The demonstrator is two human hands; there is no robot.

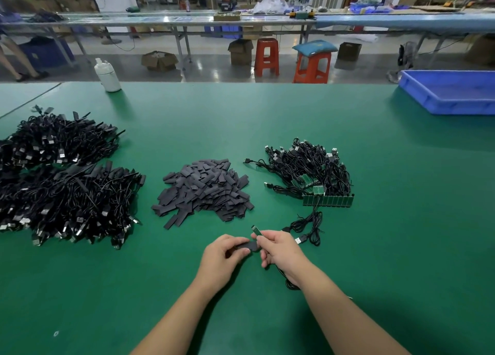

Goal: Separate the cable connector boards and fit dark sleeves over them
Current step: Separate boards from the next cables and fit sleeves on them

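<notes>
The person works low in the middle of the green table (267, 119). The left hand (223, 255) pinches one dark sleeve (247, 245) between thumb and fingers. The right hand (278, 250) is just beside it and grips a single connector board (256, 230), whose tip sticks up above the fingers; its cable (308, 226) runs off to the right and another part passes under the right wrist. The two hands are close together, almost touching. I judge that the step in hand is the fitting: the board is already separated and its end must now go into the open mouth of the sleeve. This calls for lining up the two ends. More sleeves lie in a pile (205, 188) ahead, the joined boards (328, 200) with their cables wait at the right, and finished cables (61, 178) lie at the left
</notes>
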